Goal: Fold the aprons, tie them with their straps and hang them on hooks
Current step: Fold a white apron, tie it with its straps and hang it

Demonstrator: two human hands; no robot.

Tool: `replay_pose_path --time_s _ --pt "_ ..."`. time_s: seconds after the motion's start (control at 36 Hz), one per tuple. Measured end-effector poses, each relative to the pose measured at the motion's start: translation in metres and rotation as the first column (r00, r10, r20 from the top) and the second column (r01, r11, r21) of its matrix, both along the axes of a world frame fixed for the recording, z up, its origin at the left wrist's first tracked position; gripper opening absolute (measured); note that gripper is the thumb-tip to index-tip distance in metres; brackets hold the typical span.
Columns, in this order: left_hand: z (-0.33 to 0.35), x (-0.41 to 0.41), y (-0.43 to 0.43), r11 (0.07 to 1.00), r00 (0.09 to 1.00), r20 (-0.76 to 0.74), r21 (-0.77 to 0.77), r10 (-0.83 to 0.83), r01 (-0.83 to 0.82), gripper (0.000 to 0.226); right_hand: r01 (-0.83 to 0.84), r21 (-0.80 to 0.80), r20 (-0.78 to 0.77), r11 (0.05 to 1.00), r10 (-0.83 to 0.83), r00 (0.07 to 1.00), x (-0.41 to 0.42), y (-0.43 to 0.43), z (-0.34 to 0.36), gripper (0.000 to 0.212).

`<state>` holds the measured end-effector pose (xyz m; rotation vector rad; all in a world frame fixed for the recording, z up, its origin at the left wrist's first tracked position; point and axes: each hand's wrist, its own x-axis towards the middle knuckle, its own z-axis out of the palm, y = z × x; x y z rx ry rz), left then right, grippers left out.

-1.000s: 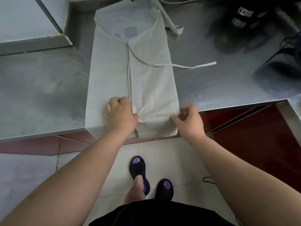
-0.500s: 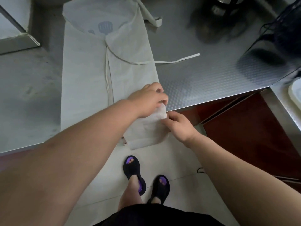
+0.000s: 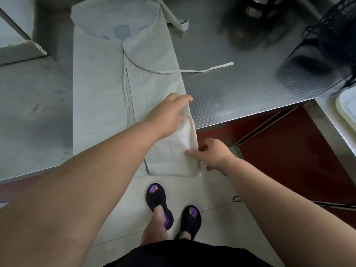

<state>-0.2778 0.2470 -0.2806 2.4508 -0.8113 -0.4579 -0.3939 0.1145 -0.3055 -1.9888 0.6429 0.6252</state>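
Hanging off counter point(image 3: 231, 105), apron point(image 3: 100, 93) pinched by right hand point(image 3: 213, 154), gripped just beyond by left hand point(image 3: 167, 112); fold could be dragged loose by overhang.

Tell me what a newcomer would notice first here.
A long pale apron lies folded lengthwise on the steel counter, its lower end hanging over the front edge. Both hands hold its right edge: the left hand grips it on the counter, the right hand pinches it lower down. One strap trails right across the counter.
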Motion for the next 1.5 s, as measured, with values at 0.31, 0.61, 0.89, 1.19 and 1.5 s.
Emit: replay_pose_path --time_s 0.31,0.61,0.89,1.19,1.5 --pt "0.032 -0.010 0.099 0.909 0.909 0.061 0.024 0.413 -0.415 0.030 -0.065 -0.266 0.236 0.962 0.130 0.963 0.053 0.025 0.052 0.019" --pt "0.033 0.055 0.126 0.773 0.768 -0.097 0.014 0.633 -0.634 0.035 -0.122 -0.309 0.246 0.943 0.204 0.948 0.137 0.046 0.072 0.016" --pt "0.013 0.156 0.108 0.823 0.805 -0.175 0.075 0.567 -0.563 0.048 -0.152 -0.337 0.180 0.929 0.222 0.958 0.243 0.066 0.063 0.031" --pt "0.001 0.197 0.087 0.874 0.852 -0.223 -0.001 0.474 -0.487 0.011 -0.347 -0.423 0.056 0.837 0.407 0.912 0.278 0.071 0.041 0.016" --pt "0.039 0.210 0.091 0.774 0.800 -0.529 -0.366 0.283 -0.517 0.047 -0.269 -0.041 0.364 0.962 0.265 0.893 0.305 0.083 0.050 0.052"
